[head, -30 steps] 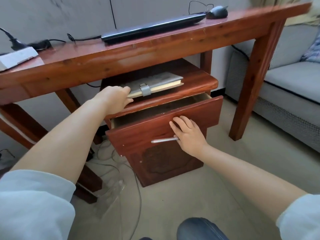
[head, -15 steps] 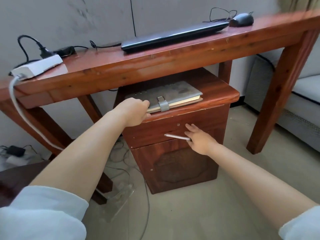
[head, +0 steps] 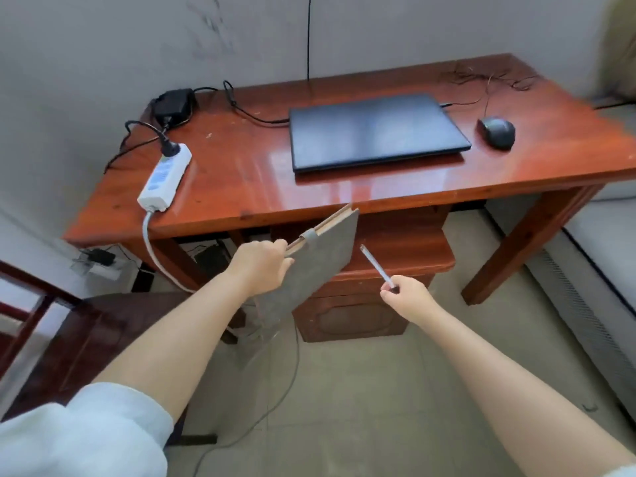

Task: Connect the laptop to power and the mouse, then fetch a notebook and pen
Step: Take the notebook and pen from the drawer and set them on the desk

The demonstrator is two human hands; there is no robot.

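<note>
Now the left hand [head: 265, 266] grips the grey clasped notebook [head: 320, 259] tilted before the red-brown wooden desk [head: 241, 187], the right hand [head: 406, 297] pinches the slim silver pen [head: 377, 266], and, the closed dark laptop [head: 375, 132] seemingly cabled, next comes laying both down beside it.

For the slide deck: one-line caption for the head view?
Left hand lifts grey notebook, right hand holds pen, before desk.

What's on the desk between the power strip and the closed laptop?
Head view: bare wood between the power strip and the laptop; only the charger cable crosses farther back.
</note>
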